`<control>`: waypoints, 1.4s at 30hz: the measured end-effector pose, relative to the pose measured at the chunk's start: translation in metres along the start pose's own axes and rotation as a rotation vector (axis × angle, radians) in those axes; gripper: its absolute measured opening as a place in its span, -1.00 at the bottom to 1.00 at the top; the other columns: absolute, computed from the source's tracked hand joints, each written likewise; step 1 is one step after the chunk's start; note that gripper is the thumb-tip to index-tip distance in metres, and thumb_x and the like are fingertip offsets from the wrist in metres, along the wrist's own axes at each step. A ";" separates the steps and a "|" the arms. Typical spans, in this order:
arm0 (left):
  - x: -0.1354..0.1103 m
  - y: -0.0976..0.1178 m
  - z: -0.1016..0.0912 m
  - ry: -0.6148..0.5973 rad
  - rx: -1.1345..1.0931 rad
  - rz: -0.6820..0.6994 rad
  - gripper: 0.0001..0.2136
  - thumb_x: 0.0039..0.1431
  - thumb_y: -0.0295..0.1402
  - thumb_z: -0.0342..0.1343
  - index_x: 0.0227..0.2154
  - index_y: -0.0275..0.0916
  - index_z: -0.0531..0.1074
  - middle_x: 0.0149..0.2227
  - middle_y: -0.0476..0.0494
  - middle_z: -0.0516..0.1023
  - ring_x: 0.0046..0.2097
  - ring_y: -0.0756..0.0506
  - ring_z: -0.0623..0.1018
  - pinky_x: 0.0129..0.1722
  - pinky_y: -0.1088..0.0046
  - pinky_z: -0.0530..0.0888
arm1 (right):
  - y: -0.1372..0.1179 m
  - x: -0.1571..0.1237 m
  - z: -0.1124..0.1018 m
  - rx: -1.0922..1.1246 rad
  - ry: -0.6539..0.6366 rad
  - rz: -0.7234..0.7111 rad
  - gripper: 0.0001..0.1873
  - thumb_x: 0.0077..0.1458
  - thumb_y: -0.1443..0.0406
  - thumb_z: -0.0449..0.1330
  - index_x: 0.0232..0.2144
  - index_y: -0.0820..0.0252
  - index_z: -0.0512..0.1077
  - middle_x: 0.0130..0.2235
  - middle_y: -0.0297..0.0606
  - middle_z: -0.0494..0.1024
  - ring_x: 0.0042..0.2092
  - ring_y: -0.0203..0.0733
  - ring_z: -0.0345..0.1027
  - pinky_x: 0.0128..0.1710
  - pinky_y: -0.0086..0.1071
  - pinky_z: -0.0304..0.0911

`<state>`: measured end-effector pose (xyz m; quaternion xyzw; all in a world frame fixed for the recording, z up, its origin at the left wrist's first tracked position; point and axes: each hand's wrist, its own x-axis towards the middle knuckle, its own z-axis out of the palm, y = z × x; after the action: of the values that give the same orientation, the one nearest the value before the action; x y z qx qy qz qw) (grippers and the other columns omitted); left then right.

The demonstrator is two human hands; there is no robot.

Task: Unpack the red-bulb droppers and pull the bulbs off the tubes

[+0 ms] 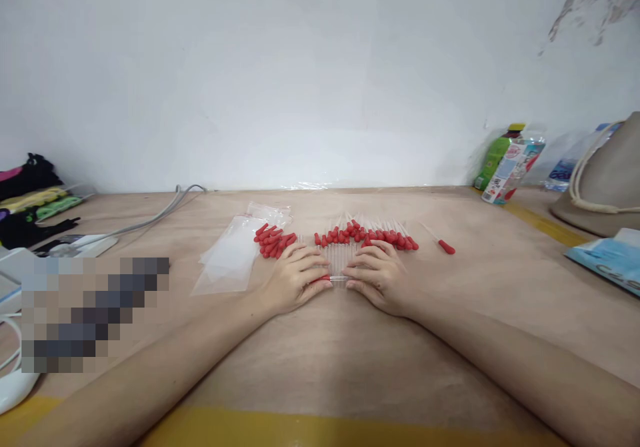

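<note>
Both hands rest on the brown table at its middle, fingertips facing each other. My left hand and my right hand pinch the two ends of one clear glass dropper with a red bulb, lying crosswise. Just behind the hands lies a row of clear dropper tubes. Further back sits a spread of several red-bulbed droppers, and a smaller heap of red bulbs lies to the left. One dropper lies apart at the right.
Clear plastic bags lie left of the heap. Grey cables, a power strip and dark cloths sit at far left. Bottles, a beige bag and a blue packet stand at right. A white wall closes the back.
</note>
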<state>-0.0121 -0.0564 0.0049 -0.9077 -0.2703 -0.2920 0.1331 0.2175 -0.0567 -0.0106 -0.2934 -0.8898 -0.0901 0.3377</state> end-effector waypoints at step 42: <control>-0.013 -0.050 -0.016 0.155 -0.058 -0.388 -0.79 0.19 -0.38 -0.09 -0.24 -0.27 0.43 -0.24 -0.17 0.38 -0.20 -0.05 0.40 -0.19 0.42 0.39 | 0.018 -0.015 -0.001 0.017 0.187 0.132 -0.82 0.08 0.28 0.11 -0.28 0.14 0.48 -0.52 -0.31 0.47 -0.43 -0.28 0.23 -0.34 -0.30 0.12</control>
<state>-0.0564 -0.0274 0.0141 -0.8170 -0.4202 -0.3890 0.0686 0.2374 -0.0490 -0.0200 -0.3387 -0.8338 -0.0870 0.4272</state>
